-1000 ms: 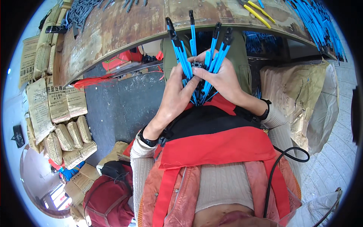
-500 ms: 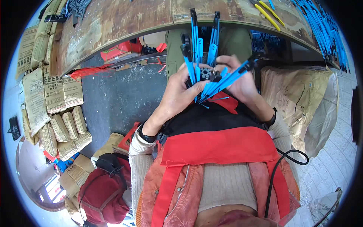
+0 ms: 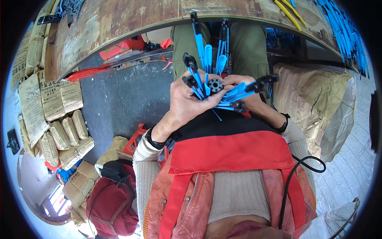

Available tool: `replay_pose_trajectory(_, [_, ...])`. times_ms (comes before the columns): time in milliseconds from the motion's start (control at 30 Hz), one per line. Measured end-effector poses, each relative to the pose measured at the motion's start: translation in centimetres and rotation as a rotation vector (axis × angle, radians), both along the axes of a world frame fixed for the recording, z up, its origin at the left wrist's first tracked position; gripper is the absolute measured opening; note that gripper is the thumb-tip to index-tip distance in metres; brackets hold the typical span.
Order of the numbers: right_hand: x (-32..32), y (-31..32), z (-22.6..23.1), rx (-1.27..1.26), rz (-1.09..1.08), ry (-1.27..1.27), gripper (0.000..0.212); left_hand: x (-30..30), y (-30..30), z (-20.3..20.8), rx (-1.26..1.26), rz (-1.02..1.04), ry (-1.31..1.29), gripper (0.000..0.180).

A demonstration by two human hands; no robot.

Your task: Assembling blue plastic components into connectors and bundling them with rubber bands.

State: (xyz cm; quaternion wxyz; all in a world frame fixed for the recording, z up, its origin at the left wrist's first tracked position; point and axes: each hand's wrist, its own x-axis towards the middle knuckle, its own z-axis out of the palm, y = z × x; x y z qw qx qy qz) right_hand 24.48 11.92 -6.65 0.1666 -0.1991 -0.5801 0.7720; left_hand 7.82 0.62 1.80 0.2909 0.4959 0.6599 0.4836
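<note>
In front of my apron is a round black slotted hub with long blue ribs fanned out around it, their ends fitted with black tips. My left hand is closed around the hub and the near ends of the ribs, its thumb lying just below the hub. Close by on the other side, my right hand has its fingers pinched together at the hub's edge, where a thin pale wire runs into them. Several ribs slant to the right across that hand and partly cover its palm.
Beyond my knees stands a worn wooden table carrying yellow-handled pliers and a pile of blue ribs at its right end. Paper sacks are stacked at the left. A brown paper sheet lies to my right.
My right hand has come down and in against the hub, its fingers now pinched. The ribs on the right have spread lower. The view has shifted slightly.
</note>
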Motion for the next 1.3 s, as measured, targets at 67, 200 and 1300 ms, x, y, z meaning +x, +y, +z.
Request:
replay_pose_trajectory(67, [-0.2,0.1,-0.1,-0.017,0.004,0.005,0.01,-0.2,0.3,-0.3,0.006,0.01,0.03,0.029])
replay_pose_trajectory(200, [-1.0,1.0,0.9,-0.112,0.006,0.006,0.01,-1.0,1.8,-0.8,0.031,-0.042,0.084,0.027])
replay_pose_trajectory(1300, [2.1,19.5,7.8,0.514,-0.4,0.034,0.029,-0.7,1.4,-0.7,-0.014,0.124,-0.481,0.011])
